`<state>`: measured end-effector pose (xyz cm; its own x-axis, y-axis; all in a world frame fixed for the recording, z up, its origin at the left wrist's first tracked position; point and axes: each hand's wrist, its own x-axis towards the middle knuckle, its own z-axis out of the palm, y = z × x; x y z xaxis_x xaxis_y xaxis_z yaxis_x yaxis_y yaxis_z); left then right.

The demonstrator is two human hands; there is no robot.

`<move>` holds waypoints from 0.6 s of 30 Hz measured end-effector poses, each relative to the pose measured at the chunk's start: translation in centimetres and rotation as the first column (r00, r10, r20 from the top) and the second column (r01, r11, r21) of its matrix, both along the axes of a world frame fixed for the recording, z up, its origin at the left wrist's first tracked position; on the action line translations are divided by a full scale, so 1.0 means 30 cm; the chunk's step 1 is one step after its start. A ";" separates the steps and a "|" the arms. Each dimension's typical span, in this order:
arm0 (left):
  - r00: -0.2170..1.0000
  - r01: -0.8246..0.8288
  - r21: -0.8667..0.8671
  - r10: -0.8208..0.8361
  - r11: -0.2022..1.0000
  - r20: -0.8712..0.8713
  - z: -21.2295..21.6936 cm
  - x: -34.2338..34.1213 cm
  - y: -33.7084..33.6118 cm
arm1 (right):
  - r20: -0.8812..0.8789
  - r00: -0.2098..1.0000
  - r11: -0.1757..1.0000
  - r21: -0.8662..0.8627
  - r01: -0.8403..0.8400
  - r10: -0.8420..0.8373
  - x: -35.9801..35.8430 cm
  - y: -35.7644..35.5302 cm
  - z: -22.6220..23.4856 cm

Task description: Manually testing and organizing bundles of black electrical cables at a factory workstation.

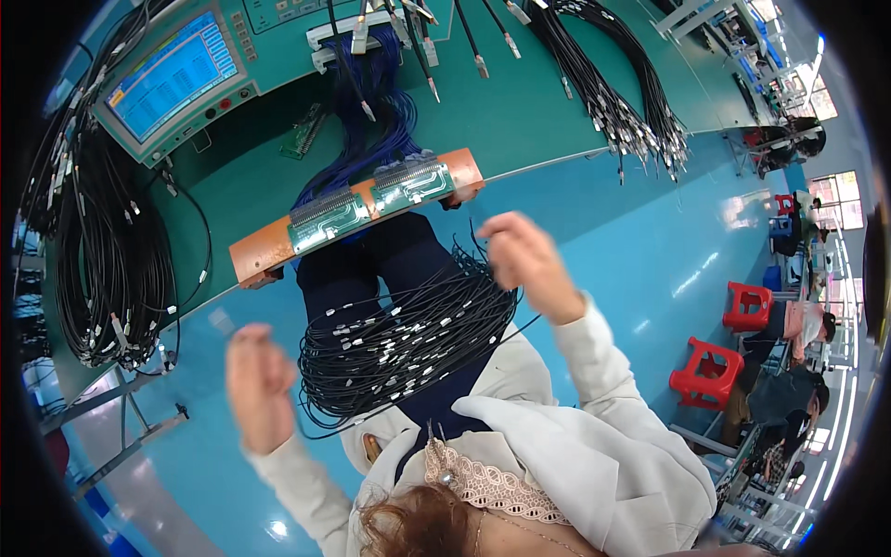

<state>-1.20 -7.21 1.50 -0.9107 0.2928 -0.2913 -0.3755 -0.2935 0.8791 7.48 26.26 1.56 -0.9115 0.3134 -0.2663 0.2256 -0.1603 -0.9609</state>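
A thick bundle of thin black cables (390, 343) with white tags lies across my lap. My left hand (260, 385) is left of it, fingers curled and blurred; a cable strand runs up to this hand, and a pale blurred end (221, 320) shows beyond the fingertips. To the right of the bundle, my right hand (529, 265) is raised with fingers pinched near a thin dark cable end (477, 237). Ahead, an orange-brown fixture bar (260, 255) at the table edge carries two green circuit boards (329, 227) with rows of contacts.
Blue wires (371, 130) run from the boards to a tester with a lit screen (176, 79) on the green table (529, 121). More black cables hang at the left (111, 251) and lie at the far right (613, 93). Red stools (707, 373) and seated people are at the right.
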 end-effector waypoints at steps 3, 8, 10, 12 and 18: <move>0.991 0.113 -0.073 -0.118 0.991 -0.064 -0.066 -0.004 0.243 | 0.026 0.995 0.995 -0.015 -0.098 0.098 -0.078 -0.125 -0.063; 0.973 0.227 -0.100 -0.231 0.969 -0.028 -0.146 -0.005 0.366 | -0.125 0.992 0.980 0.193 0.054 -0.030 -0.128 -0.168 -0.187; 0.978 0.166 -0.214 -0.188 0.963 -0.088 -0.140 0.010 0.398 | -0.101 0.994 0.988 0.145 0.048 -0.033 -0.132 -0.167 -0.160; 0.984 0.156 -0.190 -0.170 0.969 -0.058 -0.148 0.013 0.406 | -0.109 0.994 0.989 0.144 0.019 -0.003 -0.147 -0.173 -0.155; 0.996 0.088 -0.080 -0.089 0.993 -0.012 -0.167 -0.024 0.416 | 0.020 0.998 0.962 -0.265 0.068 -0.065 -0.174 -0.156 -0.190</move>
